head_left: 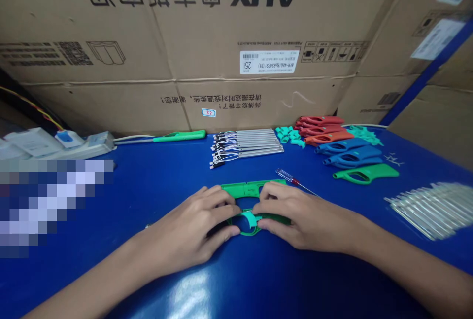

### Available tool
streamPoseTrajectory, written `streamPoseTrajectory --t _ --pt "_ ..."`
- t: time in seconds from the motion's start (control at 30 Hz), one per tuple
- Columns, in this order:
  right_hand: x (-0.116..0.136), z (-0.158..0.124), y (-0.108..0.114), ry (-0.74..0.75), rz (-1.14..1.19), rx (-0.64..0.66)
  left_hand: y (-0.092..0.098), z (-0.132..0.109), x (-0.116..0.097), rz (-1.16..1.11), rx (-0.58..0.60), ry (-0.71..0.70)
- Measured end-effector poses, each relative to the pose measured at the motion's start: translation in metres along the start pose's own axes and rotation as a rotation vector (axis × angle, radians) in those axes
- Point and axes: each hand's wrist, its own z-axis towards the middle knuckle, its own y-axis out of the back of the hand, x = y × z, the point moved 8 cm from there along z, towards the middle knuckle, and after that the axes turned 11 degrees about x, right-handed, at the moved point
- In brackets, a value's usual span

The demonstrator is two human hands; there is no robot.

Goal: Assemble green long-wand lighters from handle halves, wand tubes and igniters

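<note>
Green plastic shell (236, 190) between both grips, lying flat on the blue surface (148, 181). Left grip (188, 225) and right grip (306, 218) pressed together on it, fingers curled over opposite ends, with a teal trigger piece (248, 219) showing in the gap between them. Even pressure from both sides, with the shell kept flat, advisable. Just beyond the right grip, a screwdriver (291, 179); farther beyond, wired metal tubes (246, 144), red shells (321, 129) and blue shells (347, 154).

AUX (upside down) on cardboard carton (207, 28)
</note>
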Motion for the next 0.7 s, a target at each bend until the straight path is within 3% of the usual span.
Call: streamPoseTrajectory --t 0.7 --pt "-0.0043 -0.0005 -0.0027 -0.019 0.003 0.046 -0.0009 0.0003 -0.0004 0.006 0.034 0.026"
